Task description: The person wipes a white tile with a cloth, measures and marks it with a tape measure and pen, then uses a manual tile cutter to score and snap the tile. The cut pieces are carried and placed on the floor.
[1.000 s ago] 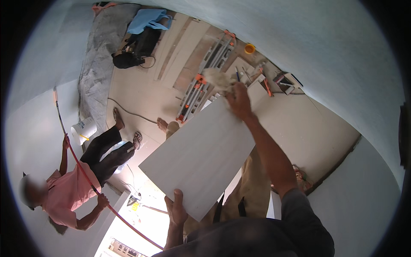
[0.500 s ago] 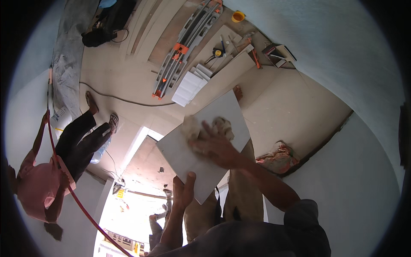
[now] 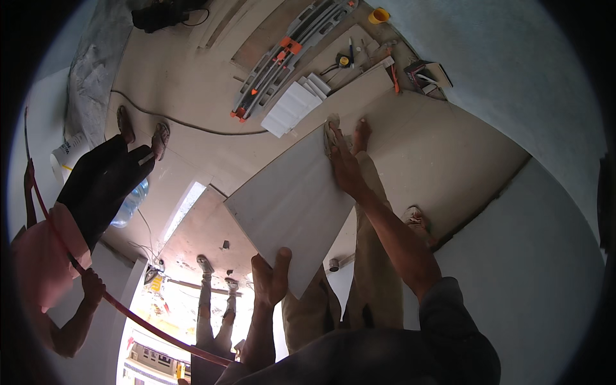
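Left hand (image 3: 272, 280) clamps the near edge of the white panel (image 3: 289, 205), tilted before the person's legs (image 3: 378, 276), and up at its far corner the right hand (image 3: 347, 168) grasps a pale rag (image 3: 332, 120) against it! Beyond, a grey-and-orange tool (image 3: 282, 58) lies on the floor (image 3: 443, 141).

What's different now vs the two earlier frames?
The right hand, with the cloth, went from the white panel's far corner in to its middle, then back out to the far corner. Nothing visibly taken hold of or let go. Unchanged: left hand gripping the panel's near edge; co-worker's hand on the red pole.
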Tool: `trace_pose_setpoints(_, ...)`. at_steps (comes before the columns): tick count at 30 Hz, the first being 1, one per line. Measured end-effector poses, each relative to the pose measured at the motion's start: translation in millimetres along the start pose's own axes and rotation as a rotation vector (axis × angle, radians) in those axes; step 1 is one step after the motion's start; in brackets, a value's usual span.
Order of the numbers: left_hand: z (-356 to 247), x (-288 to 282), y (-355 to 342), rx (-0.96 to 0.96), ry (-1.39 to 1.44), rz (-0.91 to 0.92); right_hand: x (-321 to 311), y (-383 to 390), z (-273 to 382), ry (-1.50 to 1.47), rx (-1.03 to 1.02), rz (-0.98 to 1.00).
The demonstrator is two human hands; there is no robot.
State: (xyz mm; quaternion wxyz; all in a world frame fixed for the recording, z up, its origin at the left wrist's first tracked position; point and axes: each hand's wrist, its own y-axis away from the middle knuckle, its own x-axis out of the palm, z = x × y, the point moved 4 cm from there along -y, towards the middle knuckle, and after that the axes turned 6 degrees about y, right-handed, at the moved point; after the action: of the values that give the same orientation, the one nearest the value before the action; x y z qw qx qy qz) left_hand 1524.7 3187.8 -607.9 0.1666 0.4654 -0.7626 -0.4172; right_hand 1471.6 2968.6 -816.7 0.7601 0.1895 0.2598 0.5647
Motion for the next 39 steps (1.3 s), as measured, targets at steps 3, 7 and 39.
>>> trace_pose_setpoints(3, 17, -4, 10, -0.057, -0.04, -0.017, 26, 55, 18, -0.031, -0.113, -0.031)
trace_pose_setpoints(7, 28, 14, 17, -0.081, -0.023, -0.065, 44, 91, 54, 0.261, -0.358, 0.35)
trace_pose_setpoints(39, 1, 219, 45, 0.014, 0.007, -0.201, -169, 178, -30, 0.105, -0.421, 0.313)
